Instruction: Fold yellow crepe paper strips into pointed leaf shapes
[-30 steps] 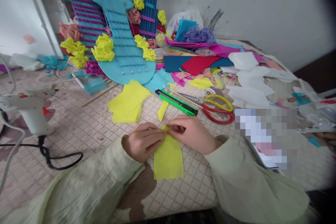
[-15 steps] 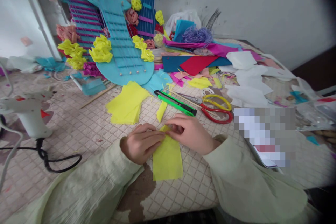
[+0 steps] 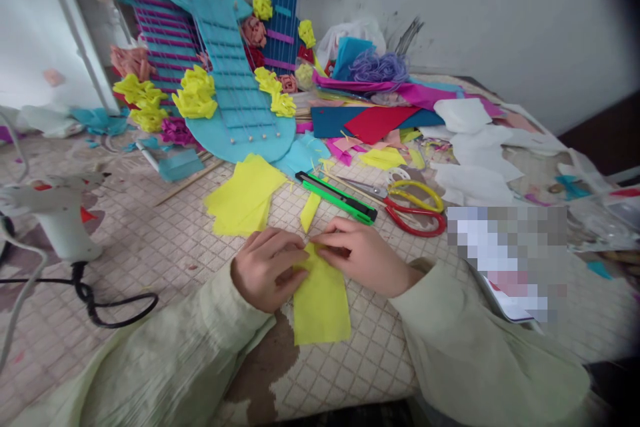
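Observation:
A yellow paper strip [image 3: 321, 303] lies on the quilted cloth in front of me. My left hand [image 3: 267, 269] pinches its far left corner with curled fingers. My right hand [image 3: 356, 255] pinches the far edge from the right, fingertips meeting the left hand's over the paper. The far end of the strip is hidden under my fingers. A stack of yellow paper squares [image 3: 245, 196] and a small yellow scrap [image 3: 309, 211] lie just beyond my hands.
A green utility knife [image 3: 337, 196] and red-and-yellow scissors [image 3: 413, 206] lie beyond my right hand. A white glue gun [image 3: 57, 211] with black cord [image 3: 100, 300] stands at left. A blue guitar-shaped model [image 3: 227, 83] with paper flowers and heaps of coloured paper [image 3: 380, 117] fill the back.
My fingers have shifted slightly on the far end of the yellow strip, the left hand's fingers curling further over it. The strip stays in place.

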`<state>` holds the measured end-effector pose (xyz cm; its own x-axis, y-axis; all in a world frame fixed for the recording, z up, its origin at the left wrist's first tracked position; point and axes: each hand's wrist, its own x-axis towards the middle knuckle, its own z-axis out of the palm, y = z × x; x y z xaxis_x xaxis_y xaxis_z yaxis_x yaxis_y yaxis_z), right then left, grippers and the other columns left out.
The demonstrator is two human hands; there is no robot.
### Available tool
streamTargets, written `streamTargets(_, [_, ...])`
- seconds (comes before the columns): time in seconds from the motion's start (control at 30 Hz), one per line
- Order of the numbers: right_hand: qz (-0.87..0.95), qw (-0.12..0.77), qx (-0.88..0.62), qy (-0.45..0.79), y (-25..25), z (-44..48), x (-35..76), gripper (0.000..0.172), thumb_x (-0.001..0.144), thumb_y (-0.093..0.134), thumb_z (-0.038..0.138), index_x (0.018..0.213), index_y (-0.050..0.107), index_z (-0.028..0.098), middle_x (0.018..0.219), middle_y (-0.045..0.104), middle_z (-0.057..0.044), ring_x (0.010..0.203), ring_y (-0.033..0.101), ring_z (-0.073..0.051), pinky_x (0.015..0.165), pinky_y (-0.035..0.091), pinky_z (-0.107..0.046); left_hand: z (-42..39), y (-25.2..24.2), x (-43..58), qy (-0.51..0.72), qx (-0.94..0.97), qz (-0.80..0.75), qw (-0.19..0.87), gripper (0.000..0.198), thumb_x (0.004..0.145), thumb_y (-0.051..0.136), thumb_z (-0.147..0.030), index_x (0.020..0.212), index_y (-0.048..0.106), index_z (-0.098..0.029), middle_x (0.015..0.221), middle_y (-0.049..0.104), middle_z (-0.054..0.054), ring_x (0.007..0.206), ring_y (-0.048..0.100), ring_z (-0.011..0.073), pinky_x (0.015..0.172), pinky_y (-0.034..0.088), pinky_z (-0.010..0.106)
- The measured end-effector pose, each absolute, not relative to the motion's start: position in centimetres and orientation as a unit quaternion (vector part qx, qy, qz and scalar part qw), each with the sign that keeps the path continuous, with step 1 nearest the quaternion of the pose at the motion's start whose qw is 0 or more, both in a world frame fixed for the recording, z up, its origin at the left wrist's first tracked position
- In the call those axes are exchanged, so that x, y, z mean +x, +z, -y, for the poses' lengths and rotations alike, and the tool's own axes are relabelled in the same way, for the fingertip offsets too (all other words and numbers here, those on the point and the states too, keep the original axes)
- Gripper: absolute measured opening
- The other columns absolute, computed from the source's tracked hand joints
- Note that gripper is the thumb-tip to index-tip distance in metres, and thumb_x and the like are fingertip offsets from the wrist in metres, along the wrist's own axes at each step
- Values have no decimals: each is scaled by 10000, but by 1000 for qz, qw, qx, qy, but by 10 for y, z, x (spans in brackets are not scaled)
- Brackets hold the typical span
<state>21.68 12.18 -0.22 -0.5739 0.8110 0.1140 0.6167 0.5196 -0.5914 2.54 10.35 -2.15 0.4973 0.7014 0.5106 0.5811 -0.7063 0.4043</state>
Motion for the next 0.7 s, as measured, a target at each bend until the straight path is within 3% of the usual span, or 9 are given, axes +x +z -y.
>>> streamTargets(0.2, [852,191,-416,254,-2,-122,217,233,795,486,166,968,623,240,864,559,-20,753,535,-119,684,424,-254,-103,-24,25,330,870,-349,111,138,726,535,-169,830,621,-197,918,613,33,867,519,194,749,442,355])
streamTargets(0.7, [849,205,-421,244,-5,-122,218,255,777,499,152,1005,597,211,889,557,-28,767,532,-126,696,432,-257,-103,-25,24,325,878,-337,106,146,744,517,-175,847,618,-199,944,598,42,882,513,195,754,439,361])
